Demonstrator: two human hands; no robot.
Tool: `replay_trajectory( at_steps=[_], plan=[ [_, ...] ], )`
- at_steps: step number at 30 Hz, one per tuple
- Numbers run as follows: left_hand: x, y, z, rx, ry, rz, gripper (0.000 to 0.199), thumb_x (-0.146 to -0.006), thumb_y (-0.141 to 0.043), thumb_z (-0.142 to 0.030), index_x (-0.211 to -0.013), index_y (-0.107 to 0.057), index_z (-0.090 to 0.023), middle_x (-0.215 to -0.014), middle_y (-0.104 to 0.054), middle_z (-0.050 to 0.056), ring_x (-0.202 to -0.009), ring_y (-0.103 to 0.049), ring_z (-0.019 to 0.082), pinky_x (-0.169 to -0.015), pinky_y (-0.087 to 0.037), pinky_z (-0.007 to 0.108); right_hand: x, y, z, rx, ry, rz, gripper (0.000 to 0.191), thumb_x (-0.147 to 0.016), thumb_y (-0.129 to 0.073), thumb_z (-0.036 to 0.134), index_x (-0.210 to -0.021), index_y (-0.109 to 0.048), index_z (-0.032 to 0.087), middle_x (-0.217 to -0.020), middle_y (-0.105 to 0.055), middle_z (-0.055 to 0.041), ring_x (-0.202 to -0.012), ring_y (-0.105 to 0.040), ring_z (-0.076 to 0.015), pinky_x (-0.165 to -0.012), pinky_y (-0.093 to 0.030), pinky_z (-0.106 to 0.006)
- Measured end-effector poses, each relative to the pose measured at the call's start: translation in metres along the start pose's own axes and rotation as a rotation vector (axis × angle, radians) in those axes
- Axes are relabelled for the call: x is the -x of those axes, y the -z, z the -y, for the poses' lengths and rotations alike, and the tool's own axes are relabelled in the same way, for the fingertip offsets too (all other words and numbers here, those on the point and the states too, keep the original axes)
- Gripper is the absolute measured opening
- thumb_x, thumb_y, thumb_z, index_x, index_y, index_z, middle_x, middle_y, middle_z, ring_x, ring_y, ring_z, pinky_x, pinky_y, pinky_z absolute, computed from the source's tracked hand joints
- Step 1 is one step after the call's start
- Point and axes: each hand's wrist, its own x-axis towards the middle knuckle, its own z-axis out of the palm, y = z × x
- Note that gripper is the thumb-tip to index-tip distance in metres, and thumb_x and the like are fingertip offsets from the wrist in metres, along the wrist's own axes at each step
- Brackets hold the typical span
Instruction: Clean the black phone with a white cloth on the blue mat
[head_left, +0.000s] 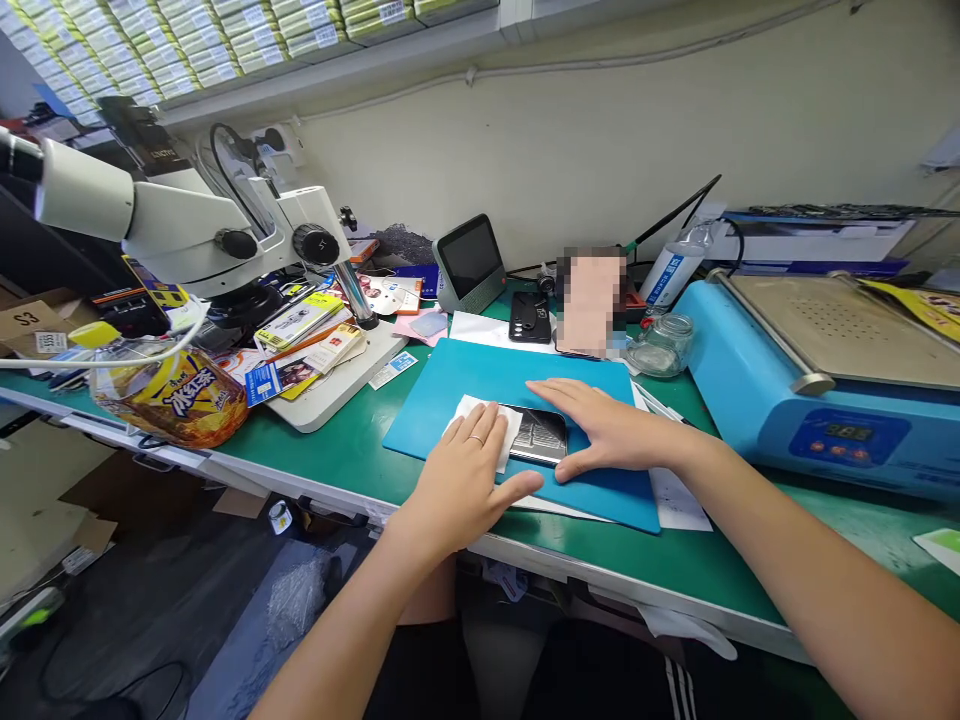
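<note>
A phone [541,436] with a dark, shiny surface lies flat on a blue mat [465,372]. A white tissue [513,432] covers its left end. On that tissue my left hand [469,480] rests with its fingers laid flat over it and the thumb stretched out to the right. My right hand [600,430] is at the phone's right end, fingers and thumb spread apart, the thumb touching or very near the lower right corner. Part of the tissue and the phone's left end are hidden under my left hand.
A microscope [180,225], a bottle of brown drink [176,395] and cards stand left. Behind the mat are a small display [471,262], a black phone [529,317] and a glass jar [664,345]. A blue heating plate device [840,400] is at the right.
</note>
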Motion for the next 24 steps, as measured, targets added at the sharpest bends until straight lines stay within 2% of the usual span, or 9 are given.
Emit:
replay_trajectory(
  at_steps=[5,9,13,19,22,24],
  plan=[
    [-0.014,-0.012,-0.028,0.014,-0.051,-0.044,0.091,-0.098,-0.027,-0.078,-0.156,-0.039,-0.009,-0.165,-0.036,0.017,-0.155,-0.027,0.034,-0.123,-0.029,0.053,-0.001,-0.003,-0.006,0.001,0.028,-0.016,0.115,-0.073,-0.071,0.074,-0.165,-0.017,0.032,-0.172,-0.022,-0.0126,-0.156,-0.016,-0.0441,-0.121,-0.022,-0.068],
    [-0.011,-0.016,-0.045,0.05,-0.123,-0.047,0.096,-0.094,-0.024,-0.083,-0.155,-0.04,-0.01,-0.165,-0.036,0.015,-0.155,-0.026,0.033,-0.124,-0.028,0.052,-0.001,-0.003,-0.006,0.008,0.038,-0.025,0.111,-0.074,-0.071,0.074,-0.164,-0.018,0.034,-0.171,-0.024,-0.0128,-0.155,-0.018,-0.045,-0.119,-0.025,-0.069],
    [-0.003,-0.011,-0.033,0.075,-0.165,-0.003,0.096,-0.096,-0.02,-0.081,-0.157,-0.038,-0.01,-0.167,-0.031,0.014,-0.157,-0.023,0.03,-0.126,-0.024,0.048,-0.001,-0.002,-0.004,0.012,0.01,-0.015,0.115,-0.072,-0.072,0.075,-0.164,-0.019,0.031,-0.171,-0.023,-0.0139,-0.156,-0.018,-0.0436,-0.121,-0.024,-0.066],
    [-0.006,-0.004,0.002,0.032,-0.039,0.004,0.091,-0.1,-0.024,-0.077,-0.16,-0.03,-0.009,-0.168,-0.024,0.017,-0.158,-0.017,0.032,-0.127,-0.02,0.053,0.0,-0.003,-0.003,0.003,-0.016,-0.006,0.119,-0.069,-0.074,0.075,-0.165,-0.018,0.03,-0.172,-0.021,-0.0124,-0.156,-0.014,-0.0437,-0.122,-0.02,-0.065],
    [-0.007,0.002,0.005,0.032,-0.088,-0.016,0.086,-0.102,-0.025,-0.073,-0.159,-0.031,-0.009,-0.168,-0.026,0.017,-0.158,-0.018,0.031,-0.127,-0.02,0.051,0.0,-0.002,-0.002,-0.007,-0.018,0.003,0.12,-0.069,-0.074,0.076,-0.165,-0.018,0.03,-0.172,-0.02,-0.0125,-0.157,-0.013,-0.0431,-0.123,-0.02,-0.065],
    [-0.006,0.007,0.003,0.034,-0.125,-0.07,0.079,-0.104,-0.029,-0.069,-0.156,-0.036,-0.01,-0.167,-0.031,0.017,-0.157,-0.022,0.031,-0.126,-0.023,0.05,0.0,-0.002,-0.001,-0.007,-0.003,0.005,0.119,-0.07,-0.074,0.076,-0.165,-0.017,0.031,-0.172,-0.02,-0.0122,-0.157,-0.013,-0.0431,-0.123,-0.019,-0.065]
  ],
)
